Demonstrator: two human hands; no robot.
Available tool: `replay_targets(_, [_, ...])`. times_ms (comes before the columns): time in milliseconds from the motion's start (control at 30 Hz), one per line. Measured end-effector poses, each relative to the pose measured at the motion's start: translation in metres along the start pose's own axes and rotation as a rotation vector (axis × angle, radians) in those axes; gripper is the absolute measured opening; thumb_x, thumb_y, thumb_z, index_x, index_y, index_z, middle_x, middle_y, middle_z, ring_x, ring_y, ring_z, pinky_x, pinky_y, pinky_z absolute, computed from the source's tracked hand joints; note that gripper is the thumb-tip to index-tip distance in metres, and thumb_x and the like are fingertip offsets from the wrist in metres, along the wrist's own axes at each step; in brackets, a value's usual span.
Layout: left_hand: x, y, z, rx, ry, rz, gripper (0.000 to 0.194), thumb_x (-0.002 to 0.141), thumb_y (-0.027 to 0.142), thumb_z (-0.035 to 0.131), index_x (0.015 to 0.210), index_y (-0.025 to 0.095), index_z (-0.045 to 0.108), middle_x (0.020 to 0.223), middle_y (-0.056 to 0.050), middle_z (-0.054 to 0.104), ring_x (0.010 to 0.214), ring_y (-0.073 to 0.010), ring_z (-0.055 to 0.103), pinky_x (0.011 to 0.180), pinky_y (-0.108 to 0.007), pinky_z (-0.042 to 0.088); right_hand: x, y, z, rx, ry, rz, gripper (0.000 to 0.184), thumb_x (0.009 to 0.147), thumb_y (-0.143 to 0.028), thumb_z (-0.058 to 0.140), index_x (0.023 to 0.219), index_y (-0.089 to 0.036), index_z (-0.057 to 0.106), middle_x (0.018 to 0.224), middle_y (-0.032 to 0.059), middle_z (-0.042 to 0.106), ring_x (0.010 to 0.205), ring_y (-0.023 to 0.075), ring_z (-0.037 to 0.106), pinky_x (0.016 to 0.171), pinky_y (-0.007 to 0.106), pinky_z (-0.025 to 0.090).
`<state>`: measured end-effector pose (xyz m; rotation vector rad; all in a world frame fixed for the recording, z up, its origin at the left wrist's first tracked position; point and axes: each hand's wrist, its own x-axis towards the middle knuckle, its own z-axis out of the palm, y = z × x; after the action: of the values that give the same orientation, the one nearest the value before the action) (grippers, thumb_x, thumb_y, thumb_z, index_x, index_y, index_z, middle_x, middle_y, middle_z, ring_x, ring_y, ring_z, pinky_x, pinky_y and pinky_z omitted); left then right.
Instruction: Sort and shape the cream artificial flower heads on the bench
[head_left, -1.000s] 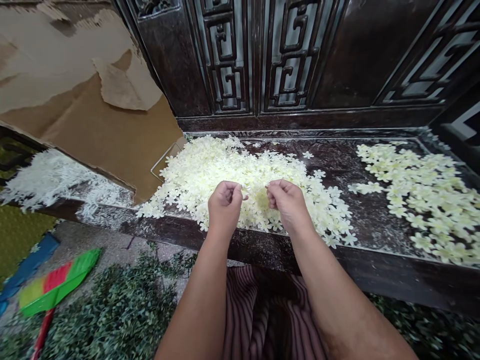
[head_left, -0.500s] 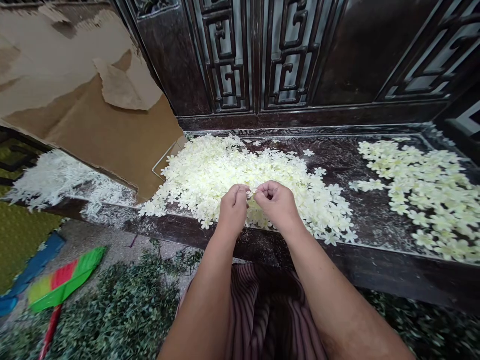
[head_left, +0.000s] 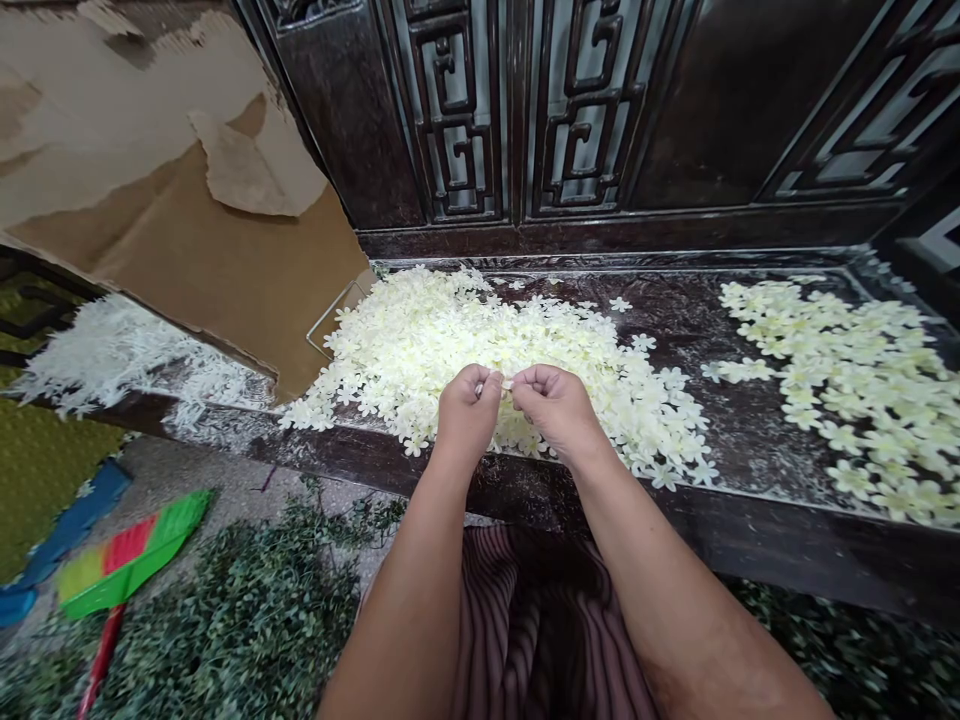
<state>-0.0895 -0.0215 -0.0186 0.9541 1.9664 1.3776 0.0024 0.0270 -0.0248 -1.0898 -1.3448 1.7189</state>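
Note:
My left hand (head_left: 469, 412) and my right hand (head_left: 555, 405) meet fingertip to fingertip, both closed in a pinch. Between them shows a small pale flower piece (head_left: 507, 384), mostly covered by the fingers. Just beyond and below the hands spreads a heap of cream-white artificial flowers (head_left: 420, 330), each with several petals. The heap lies on a dark wooden bench (head_left: 675, 310) with carved edges.
Another scatter of flowers (head_left: 862, 390) lies to the right on the bench. A torn cardboard sheet (head_left: 247, 260) leans at left, beside white thin pieces (head_left: 112, 345). On the floor are a colourful broom (head_left: 135, 550) and green artificial foliage (head_left: 247, 610). A lattice back (head_left: 517, 120) rises behind.
My hands were apart a second ago, and came together at the fingertips by half a second ago. They stay pinched together now, with only small finger shifts.

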Motion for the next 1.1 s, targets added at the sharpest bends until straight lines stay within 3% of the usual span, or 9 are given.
replay_targets(200, [0.007, -0.005, -0.015, 0.034, 0.169, -0.097, 0.019, 0.08, 0.028, 0.05, 0.063, 0.02, 0.048, 0.049, 0.007, 0.034, 0.044, -0.0083, 0.029, 0.046, -0.022, 0.024, -0.001, -0.013, -0.01, 0.091, 0.076, 0.052, 0.002, 0.054, -0.019, 0.057, 0.055, -0.018, 0.056, 0.043, -0.0064, 0.047, 0.04, 0.006, 0.036, 0.042, 0.021, 0.03])
replay_targets(333, [0.009, -0.006, -0.018, 0.057, 0.209, -0.039, 0.01, 0.077, 0.028, 0.055, 0.079, 0.018, 0.057, 0.059, 0.006, 0.042, 0.049, -0.0079, 0.037, 0.05, -0.021, 0.029, 0.0, -0.011, -0.011, 0.016, 0.117, 0.038, 0.003, 0.057, -0.018, 0.053, 0.054, -0.018, 0.053, 0.044, -0.0062, 0.047, 0.041, 0.0066, 0.037, 0.042, 0.021, 0.029])
replay_targets(400, [0.007, -0.005, -0.015, 0.04, 0.211, -0.004, 0.019, 0.076, 0.029, 0.057, 0.092, 0.019, 0.058, 0.059, 0.006, 0.039, 0.05, -0.0081, 0.037, 0.051, -0.021, 0.03, 0.001, -0.007, -0.009, -0.035, 0.113, 0.011, 0.004, 0.059, -0.02, 0.052, 0.055, -0.019, 0.052, 0.045, -0.0061, 0.047, 0.042, 0.0074, 0.038, 0.043, 0.021, 0.03])
replay_targets(467, [0.005, -0.003, -0.011, -0.004, 0.14, 0.015, 0.024, 0.075, 0.033, 0.059, 0.094, 0.018, 0.058, 0.059, 0.006, 0.038, 0.052, -0.0086, 0.039, 0.052, -0.021, 0.031, 0.001, -0.003, -0.008, -0.068, 0.108, -0.011, 0.005, 0.061, -0.023, 0.051, 0.058, -0.019, 0.052, 0.046, -0.0059, 0.047, 0.042, 0.0081, 0.039, 0.043, 0.022, 0.03])
replay_targets(567, [0.0, -0.001, -0.006, -0.077, -0.089, 0.018, 0.021, 0.072, 0.037, 0.06, 0.077, 0.017, 0.06, 0.059, 0.005, 0.041, 0.055, -0.0087, 0.039, 0.053, -0.022, 0.032, 0.002, 0.0, -0.007, -0.102, 0.096, -0.048, 0.008, 0.062, -0.027, 0.052, 0.059, -0.019, 0.052, 0.047, -0.0059, 0.046, 0.043, 0.008, 0.037, 0.043, 0.022, 0.027])
replay_targets(633, [-0.003, -0.001, -0.004, -0.128, -0.172, 0.022, 0.021, 0.071, 0.037, 0.06, 0.067, 0.017, 0.055, 0.056, 0.006, 0.04, 0.053, -0.0079, 0.036, 0.052, -0.021, 0.03, 0.002, 0.0, -0.007, -0.124, 0.071, -0.075, 0.009, 0.062, -0.028, 0.053, 0.059, -0.019, 0.052, 0.048, -0.0059, 0.046, 0.043, 0.0075, 0.036, 0.043, 0.022, 0.027])
replay_targets(800, [-0.003, -0.001, -0.004, -0.312, -0.175, -0.063, 0.027, 0.074, 0.035, 0.057, 0.059, 0.018, 0.044, 0.047, 0.009, 0.029, 0.044, -0.0049, 0.024, 0.045, -0.018, 0.022, 0.002, -0.001, -0.006, -0.049, -0.049, -0.07, 0.01, 0.061, -0.027, 0.055, 0.059, -0.018, 0.053, 0.047, -0.0059, 0.049, 0.042, 0.0064, 0.036, 0.043, 0.022, 0.026])
replay_targets(967, [-0.002, 0.0, -0.007, -0.559, -0.281, -0.21, 0.025, 0.074, 0.037, 0.06, 0.065, 0.017, 0.048, 0.045, 0.011, 0.024, 0.038, -0.0028, 0.015, 0.039, -0.016, 0.013, 0.0, -0.005, -0.005, 0.057, -0.067, -0.048, 0.01, 0.061, -0.027, 0.059, 0.06, -0.017, 0.056, 0.048, -0.0054, 0.053, 0.04, 0.0051, 0.038, 0.042, 0.021, 0.028])
replay_targets(1100, [-0.002, 0.0, -0.007, -0.639, -0.321, -0.237, 0.027, 0.075, 0.037, 0.06, 0.064, 0.016, 0.047, 0.046, 0.01, 0.024, 0.038, -0.0023, 0.016, 0.038, -0.015, 0.013, -0.002, -0.009, -0.003, 0.125, -0.088, -0.015, 0.012, 0.059, -0.027, 0.062, 0.063, -0.016, 0.058, 0.049, -0.0048, 0.056, 0.039, 0.0046, 0.04, 0.041, 0.02, 0.03])
